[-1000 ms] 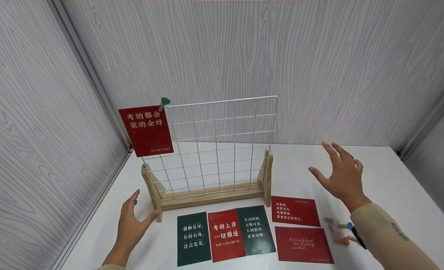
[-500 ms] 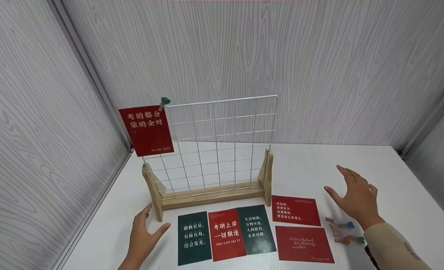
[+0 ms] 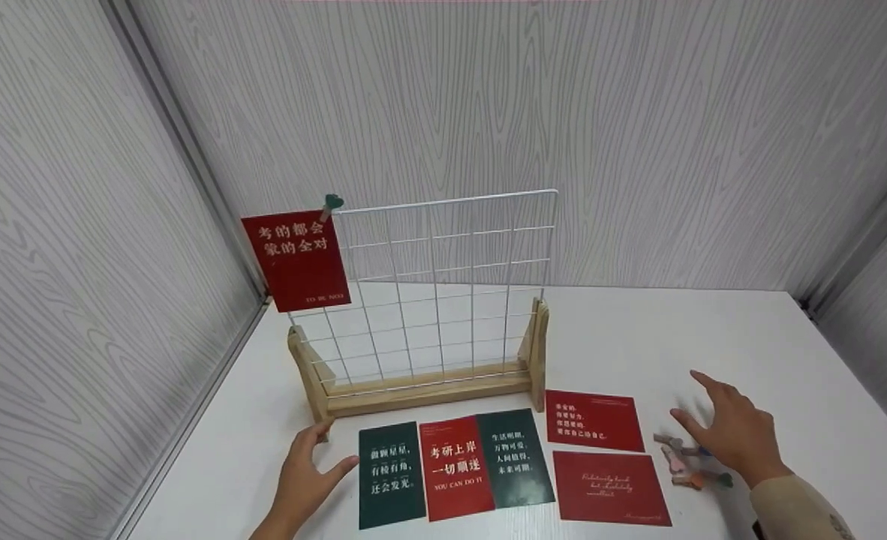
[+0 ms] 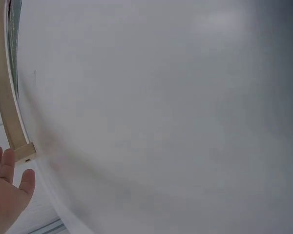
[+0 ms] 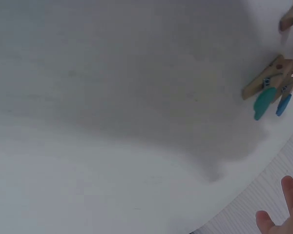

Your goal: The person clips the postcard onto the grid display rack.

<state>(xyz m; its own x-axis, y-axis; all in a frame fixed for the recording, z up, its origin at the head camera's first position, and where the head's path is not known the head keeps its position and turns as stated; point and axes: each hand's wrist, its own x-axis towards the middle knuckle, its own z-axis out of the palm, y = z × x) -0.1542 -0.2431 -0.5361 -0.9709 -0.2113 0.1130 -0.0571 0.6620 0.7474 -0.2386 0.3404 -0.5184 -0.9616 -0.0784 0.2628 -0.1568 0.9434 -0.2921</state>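
Note:
My left hand [image 3: 302,480] is beside the left-most dark green card [image 3: 391,506], fingers relaxed, thumb spread towards the card's edge, holding nothing. Over the right of the table, my right hand [image 3: 740,435] hovers next to a small heap of wooden clothespins [image 3: 687,480], its fingers spread and holding nothing. Green and blue ends show on the clothespins [image 5: 266,90] in the right wrist view. Behind the cards stands a white wire grid [image 3: 436,285] in a wooden base [image 3: 428,394]. A clothespin with a green heart [image 3: 333,202] fixes a red card [image 3: 305,277] at its upper left.
A red card [image 3: 455,506] and a second dark green card [image 3: 522,487] lie side by side in front of the base. Two more red cards, an upper one [image 3: 620,427] and a lower one [image 3: 608,506], lie to their right. Wood-grain panels [image 3: 638,150] enclose the white table [image 3: 638,330].
My right hand has come down and to the right, closer to the clothespins. My left hand has shifted right and towards me, nearer the left green card. Cards and grid stay put.

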